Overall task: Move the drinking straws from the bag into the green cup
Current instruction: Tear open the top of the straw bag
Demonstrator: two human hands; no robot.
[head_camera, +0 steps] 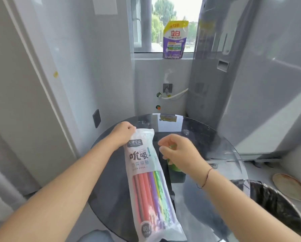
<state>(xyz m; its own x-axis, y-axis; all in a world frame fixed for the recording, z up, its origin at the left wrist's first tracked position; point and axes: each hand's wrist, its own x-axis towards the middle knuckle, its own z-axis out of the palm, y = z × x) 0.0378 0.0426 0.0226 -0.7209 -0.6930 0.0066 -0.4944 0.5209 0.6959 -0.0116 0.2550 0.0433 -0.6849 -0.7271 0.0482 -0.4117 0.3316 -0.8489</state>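
Your left hand (pixel 124 132) pinches the top of the bag (pixel 150 186), slanting over the glass table's (pixel 221 172) near-left edge, while your right hand (pixel 178 151) hovers half-curled and empty; it likely feels light, crinkly and slippery, so grip the sealed end.

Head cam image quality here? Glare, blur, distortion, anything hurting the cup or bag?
Head view: strong wide-angle bending at the edges, walls bow. The window is blown out, backlighting the pouch. The glass table mirrors the room, muddying its surface. The right hand is motion-blurred and hides most of the green cup. The bag in the left hand reads sharp up top, smeared at its lower end.
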